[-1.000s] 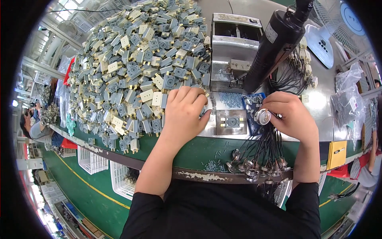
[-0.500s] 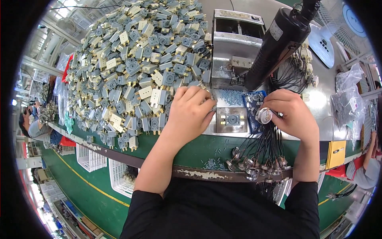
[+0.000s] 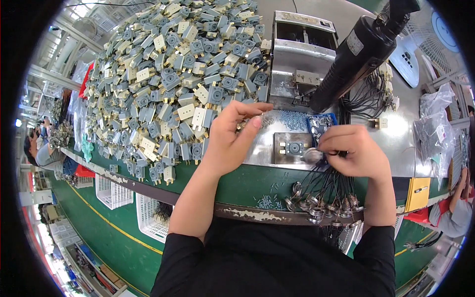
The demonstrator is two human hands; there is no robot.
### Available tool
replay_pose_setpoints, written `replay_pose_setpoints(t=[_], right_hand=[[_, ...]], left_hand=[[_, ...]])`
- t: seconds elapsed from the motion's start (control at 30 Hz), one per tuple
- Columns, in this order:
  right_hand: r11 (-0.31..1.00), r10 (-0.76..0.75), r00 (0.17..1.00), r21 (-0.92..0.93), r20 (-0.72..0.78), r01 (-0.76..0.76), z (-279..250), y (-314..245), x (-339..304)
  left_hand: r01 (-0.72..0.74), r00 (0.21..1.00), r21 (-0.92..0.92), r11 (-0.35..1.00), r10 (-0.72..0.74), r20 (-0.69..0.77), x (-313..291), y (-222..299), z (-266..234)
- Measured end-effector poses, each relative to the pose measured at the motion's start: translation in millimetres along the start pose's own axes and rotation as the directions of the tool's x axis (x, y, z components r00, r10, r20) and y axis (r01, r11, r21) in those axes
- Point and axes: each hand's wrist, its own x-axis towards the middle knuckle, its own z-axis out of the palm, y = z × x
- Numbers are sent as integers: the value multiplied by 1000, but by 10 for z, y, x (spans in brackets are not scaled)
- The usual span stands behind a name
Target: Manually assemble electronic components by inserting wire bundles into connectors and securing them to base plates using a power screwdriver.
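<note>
Now, in the head view, the right hand (image 3: 349, 149) pinches a round metal part (image 3: 312, 155), blurred, over the right edge of a metal plate (image 3: 284, 159). On that plate sits a grey block (image 3: 294, 147) with its round recess facing up; whether the part touches the block cannot be told. The left hand (image 3: 240, 129) is raised beside a scatter of small metal pieces (image 3: 267, 120), forefinger and thumb parted; its other fingertips are hidden, so I cannot tell whether it grips anything.

Black wires (image 3: 332, 181) run down below the right hand, and a cluster of metal cups (image 3: 316, 212) lies at the near edge of the surface (image 3: 396, 141). The likeliest trouble is a snag: a tangled wire could tug the part askew or drag a cup off the edge. A hurried right hand could knock the block out of place. Blue screws (image 3: 293, 120) lie loose close by, so a brushing wrist could scatter them. The big pile of blocks (image 3: 173, 84) reaches the left hand, and a bump there might send a few sliding.
</note>
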Motion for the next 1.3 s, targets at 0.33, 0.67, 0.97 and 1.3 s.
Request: replay_pose_setpoints(t=[0.33, 0.67, 0.97, 1.3], right_hand=[[963, 115, 971, 218, 208, -160, 1, -75, 79], [996, 14, 992, 88, -127, -2, 115, -232, 217], [995, -63, 986, 70, -154, 75, 327, -253, 533], [995, -92, 981, 30, -173, 98, 380, -204, 529]], left_hand=[[236, 919, -865, 444, -391, 50, 14, 7, 68], [424, 888, -645, 636, -431, 159, 3, 138, 126], [401, 916, -534, 745, -344, 208, -41, 73, 129], [455, 890, -506, 733, -382, 248, -17, 127, 53]])
